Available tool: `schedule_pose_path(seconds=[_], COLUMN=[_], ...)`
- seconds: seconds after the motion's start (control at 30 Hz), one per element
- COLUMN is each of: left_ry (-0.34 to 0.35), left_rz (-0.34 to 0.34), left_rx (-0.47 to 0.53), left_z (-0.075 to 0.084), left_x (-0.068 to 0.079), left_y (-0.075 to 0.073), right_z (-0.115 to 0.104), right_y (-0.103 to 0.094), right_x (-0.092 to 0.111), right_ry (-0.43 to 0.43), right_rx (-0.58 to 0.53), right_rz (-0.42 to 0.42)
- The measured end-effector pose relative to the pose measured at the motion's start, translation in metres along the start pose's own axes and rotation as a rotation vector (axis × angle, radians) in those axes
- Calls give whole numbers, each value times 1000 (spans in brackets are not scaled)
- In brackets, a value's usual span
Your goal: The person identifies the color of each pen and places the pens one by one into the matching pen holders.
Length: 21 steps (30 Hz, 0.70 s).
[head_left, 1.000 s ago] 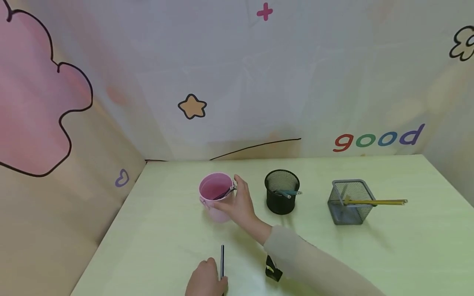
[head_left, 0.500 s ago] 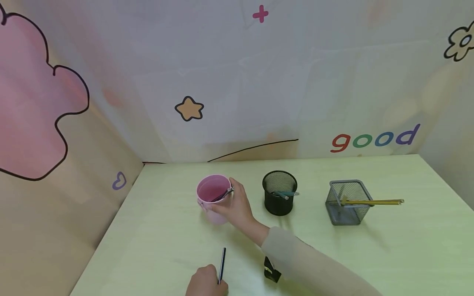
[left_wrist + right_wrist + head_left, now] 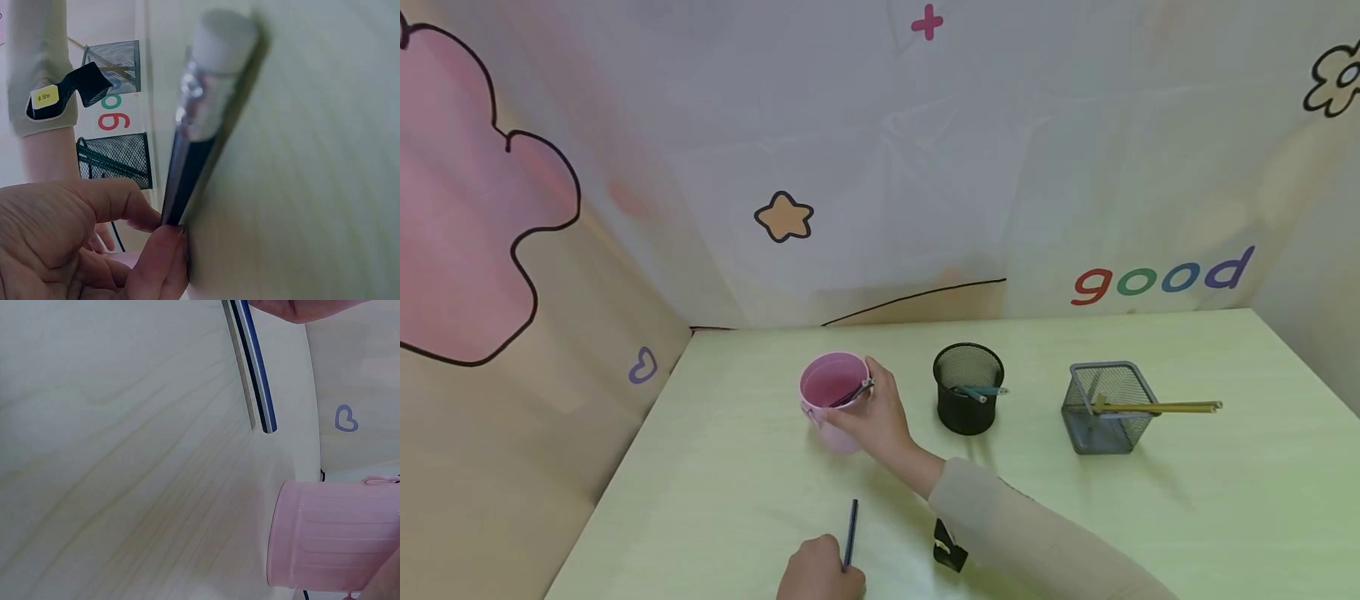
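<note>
In the head view my left hand (image 3: 822, 568) pinches a dark blue striped pencil (image 3: 852, 533) low over the table's front. The left wrist view shows that pencil's white eraser (image 3: 225, 40) and silver ferrule, with thumb and finger on the shaft below. Farther back, my right hand (image 3: 883, 419) grips the side of a small pink bucket (image 3: 835, 437), thumb at the near rim. One or more dark pencils (image 3: 850, 395) lean inside the bucket toward that hand. In the right wrist view the bucket (image 3: 331, 537) stands beyond the striped pencil's flat end.
Right of the bucket stands a round black mesh cup (image 3: 968, 412) with teal pencils. A square grey mesh holder (image 3: 1105, 437) with yellow pencils is farther right. A black strap with a yellow label (image 3: 45, 96) is on the right sleeve. A printed curtain (image 3: 880, 167) backs the table.
The striped pencil has tilted slightly to the right in my left hand, which has dipped a little. My right hand keeps its hold on the bucket.
</note>
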<state>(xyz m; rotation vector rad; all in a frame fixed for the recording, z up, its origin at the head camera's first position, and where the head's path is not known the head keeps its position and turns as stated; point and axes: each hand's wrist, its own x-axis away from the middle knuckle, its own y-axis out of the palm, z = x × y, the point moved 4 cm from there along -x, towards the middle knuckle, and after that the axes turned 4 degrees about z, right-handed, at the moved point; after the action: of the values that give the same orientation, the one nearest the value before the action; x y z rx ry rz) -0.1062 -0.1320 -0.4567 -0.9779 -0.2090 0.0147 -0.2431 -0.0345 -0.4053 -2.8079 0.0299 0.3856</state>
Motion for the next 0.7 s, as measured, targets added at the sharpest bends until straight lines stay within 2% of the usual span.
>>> schedule_pose_path(seconds=[0.27, 0.7], left_ry=[-13, 47], left_rz=[42, 28], left_rx=[-6, 83], left_z=[-1, -15], left_x=[2, 2], left_y=[-1, -7], right_z=[3, 6], right_y=[1, 1], right_x=[-1, -1], right_ry=[-19, -4], right_rx=[15, -1], right_rz=[1, 3])
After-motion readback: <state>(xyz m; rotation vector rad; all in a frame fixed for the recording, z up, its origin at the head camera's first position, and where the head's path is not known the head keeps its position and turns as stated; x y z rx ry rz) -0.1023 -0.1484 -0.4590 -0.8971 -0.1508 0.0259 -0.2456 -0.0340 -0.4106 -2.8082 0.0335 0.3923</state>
